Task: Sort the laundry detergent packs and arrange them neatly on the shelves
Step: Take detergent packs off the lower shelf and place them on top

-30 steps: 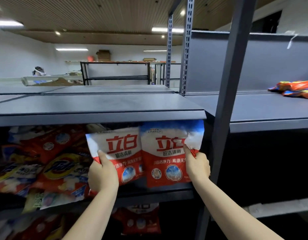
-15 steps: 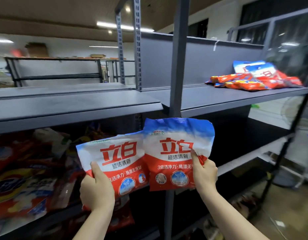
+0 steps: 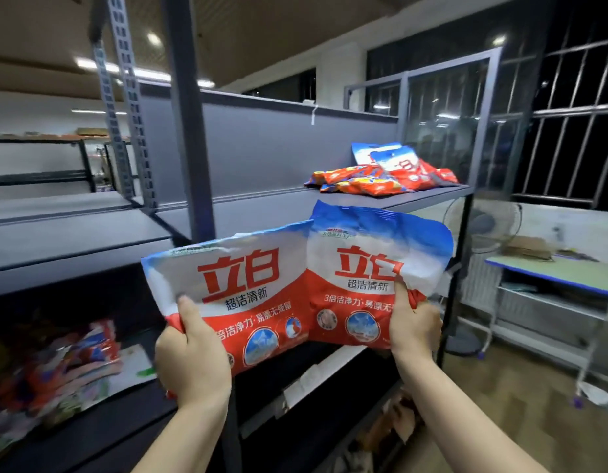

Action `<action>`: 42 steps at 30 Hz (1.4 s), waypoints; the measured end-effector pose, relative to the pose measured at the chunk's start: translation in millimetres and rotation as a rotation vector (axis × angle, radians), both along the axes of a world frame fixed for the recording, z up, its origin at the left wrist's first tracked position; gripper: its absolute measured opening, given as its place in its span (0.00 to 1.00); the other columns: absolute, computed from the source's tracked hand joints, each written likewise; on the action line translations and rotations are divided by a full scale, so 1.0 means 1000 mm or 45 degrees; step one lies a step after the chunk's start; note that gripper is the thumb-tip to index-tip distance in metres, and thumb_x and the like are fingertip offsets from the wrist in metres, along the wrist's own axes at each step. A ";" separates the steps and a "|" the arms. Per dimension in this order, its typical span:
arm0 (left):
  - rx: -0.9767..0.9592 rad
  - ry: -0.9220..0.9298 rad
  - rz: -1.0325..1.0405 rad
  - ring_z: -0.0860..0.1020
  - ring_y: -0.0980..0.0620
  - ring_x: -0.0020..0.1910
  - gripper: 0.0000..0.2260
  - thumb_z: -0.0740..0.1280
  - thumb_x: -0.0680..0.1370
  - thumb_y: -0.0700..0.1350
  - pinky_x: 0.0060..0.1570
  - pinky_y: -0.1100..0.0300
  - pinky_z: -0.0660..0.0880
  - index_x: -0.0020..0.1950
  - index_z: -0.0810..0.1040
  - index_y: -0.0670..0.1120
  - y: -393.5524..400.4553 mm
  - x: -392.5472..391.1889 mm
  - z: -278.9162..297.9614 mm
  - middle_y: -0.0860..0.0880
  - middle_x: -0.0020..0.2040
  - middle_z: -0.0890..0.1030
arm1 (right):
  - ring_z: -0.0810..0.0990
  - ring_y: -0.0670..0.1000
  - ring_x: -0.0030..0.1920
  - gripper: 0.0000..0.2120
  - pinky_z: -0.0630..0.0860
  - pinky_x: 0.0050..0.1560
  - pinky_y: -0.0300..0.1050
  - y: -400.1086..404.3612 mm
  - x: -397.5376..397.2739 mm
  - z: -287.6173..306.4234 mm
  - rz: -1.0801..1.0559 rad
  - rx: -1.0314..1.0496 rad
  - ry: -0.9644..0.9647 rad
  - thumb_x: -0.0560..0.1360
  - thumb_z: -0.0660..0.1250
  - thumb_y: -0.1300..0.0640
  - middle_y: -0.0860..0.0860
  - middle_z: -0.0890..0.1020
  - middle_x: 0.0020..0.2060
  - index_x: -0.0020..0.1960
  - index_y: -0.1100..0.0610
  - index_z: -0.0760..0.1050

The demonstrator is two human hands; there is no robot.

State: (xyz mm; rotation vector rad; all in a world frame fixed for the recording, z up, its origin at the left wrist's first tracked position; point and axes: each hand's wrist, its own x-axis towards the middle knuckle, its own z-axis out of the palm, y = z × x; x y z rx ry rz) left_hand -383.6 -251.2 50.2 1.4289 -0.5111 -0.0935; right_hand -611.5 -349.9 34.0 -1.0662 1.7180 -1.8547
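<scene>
Two detergent packs fill my hands, held up side by side in front of the grey shelving upright (image 3: 190,138), their inner edges touching or just overlapping. My left hand (image 3: 192,358) grips the left pack (image 3: 241,295) at its lower left corner, thumb pressed on the front, fingers curled behind. My right hand (image 3: 413,331) pinches the right pack (image 3: 364,278) at its lower right edge, thumb up on the face, crumpling the film there.

Both packs are white above and red below with a blue top band, and both carry the big red characters 立白 with 超洁清新 beneath. On the red part of the right pack I read 3倍洁净力·易漂无…, the end covered by my thumb; the left pack shows the same line with its start hidden behind my hand. Small green print near the top of each is too blurred to read.

Each pack stands with its long axis roughly vertical, top seam up, printed face toward me. The left one leans a little to the left; the right one sits higher and leans slightly right.

Beyond, on the upper right shelf (image 3: 381,208), lie more packs (image 3: 384,172): orange ones flat, white-and-red ones resting on them. A blurred heap (image 3: 56,363) lies on the lower left shelf.
</scene>
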 end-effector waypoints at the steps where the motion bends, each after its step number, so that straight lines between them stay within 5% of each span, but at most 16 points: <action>1: -0.021 0.009 -0.018 0.78 0.52 0.32 0.22 0.54 0.79 0.61 0.33 0.60 0.70 0.34 0.72 0.48 -0.014 -0.014 0.004 0.51 0.32 0.78 | 0.71 0.47 0.28 0.22 0.66 0.38 0.42 -0.012 -0.015 0.002 -0.011 -0.011 0.000 0.75 0.64 0.39 0.46 0.73 0.28 0.29 0.53 0.70; 7: -0.096 0.102 -0.091 0.80 0.48 0.34 0.22 0.54 0.77 0.63 0.36 0.57 0.74 0.35 0.73 0.47 -0.113 -0.102 0.028 0.50 0.33 0.79 | 0.77 0.54 0.34 0.20 0.74 0.42 0.46 -0.091 -0.121 0.011 -0.098 -0.051 -0.029 0.74 0.65 0.40 0.52 0.78 0.33 0.32 0.54 0.73; 10: -0.142 0.197 -0.131 0.81 0.44 0.38 0.24 0.54 0.74 0.65 0.45 0.48 0.79 0.35 0.72 0.46 -0.162 -0.143 0.045 0.48 0.37 0.81 | 0.75 0.51 0.30 0.19 0.70 0.40 0.43 -0.129 -0.173 0.018 -0.142 -0.071 -0.036 0.75 0.65 0.40 0.51 0.78 0.33 0.34 0.54 0.74; 15: -0.223 0.239 -0.097 0.80 0.46 0.36 0.23 0.54 0.74 0.63 0.43 0.51 0.79 0.35 0.72 0.44 -0.235 -0.199 0.083 0.49 0.36 0.80 | 0.75 0.54 0.34 0.20 0.68 0.40 0.44 -0.185 -0.252 0.037 -0.227 -0.094 0.033 0.75 0.65 0.41 0.53 0.77 0.33 0.37 0.57 0.77; 19: -0.204 0.140 -0.037 0.80 0.39 0.45 0.22 0.53 0.75 0.61 0.50 0.45 0.77 0.41 0.73 0.44 -0.291 -0.231 0.115 0.42 0.45 0.81 | 0.71 0.50 0.27 0.24 0.65 0.34 0.42 -0.220 -0.300 0.047 -0.279 -0.101 0.015 0.75 0.65 0.40 0.51 0.75 0.28 0.28 0.55 0.70; 24: -0.191 0.077 -0.070 0.80 0.41 0.43 0.21 0.51 0.77 0.60 0.49 0.49 0.77 0.39 0.72 0.45 -0.355 -0.263 0.144 0.46 0.43 0.80 | 0.74 0.48 0.28 0.23 0.68 0.34 0.41 -0.259 -0.345 0.049 -0.307 -0.098 -0.027 0.74 0.63 0.37 0.46 0.75 0.27 0.30 0.54 0.70; 29: -0.211 0.118 -0.118 0.76 0.48 0.34 0.20 0.51 0.78 0.59 0.37 0.60 0.70 0.39 0.71 0.47 -0.422 -0.292 0.163 0.52 0.34 0.75 | 0.78 0.52 0.30 0.24 0.75 0.38 0.46 -0.306 -0.380 0.047 -0.306 -0.117 -0.048 0.73 0.64 0.36 0.46 0.77 0.28 0.31 0.55 0.73; 34: -0.258 0.206 -0.186 0.77 0.48 0.37 0.20 0.51 0.79 0.58 0.41 0.57 0.75 0.35 0.67 0.46 -0.492 -0.320 0.181 0.53 0.33 0.73 | 0.81 0.53 0.32 0.22 0.76 0.38 0.46 -0.366 -0.412 0.053 -0.275 -0.195 -0.060 0.73 0.65 0.36 0.48 0.80 0.31 0.32 0.54 0.73; 38: -0.270 0.245 -0.167 0.71 0.55 0.30 0.16 0.52 0.81 0.57 0.27 0.63 0.62 0.43 0.69 0.47 -0.559 -0.341 0.201 0.56 0.32 0.69 | 0.82 0.58 0.36 0.23 0.80 0.45 0.56 -0.425 -0.436 0.067 -0.248 -0.217 -0.032 0.73 0.65 0.37 0.53 0.82 0.33 0.33 0.56 0.75; 42: -0.275 0.220 -0.158 0.73 0.52 0.38 0.20 0.51 0.81 0.56 0.40 0.61 0.67 0.53 0.77 0.45 -0.622 -0.365 0.222 0.51 0.43 0.74 | 0.82 0.57 0.35 0.21 0.80 0.45 0.55 -0.478 -0.459 0.078 -0.233 -0.259 -0.019 0.73 0.66 0.38 0.49 0.81 0.31 0.33 0.55 0.75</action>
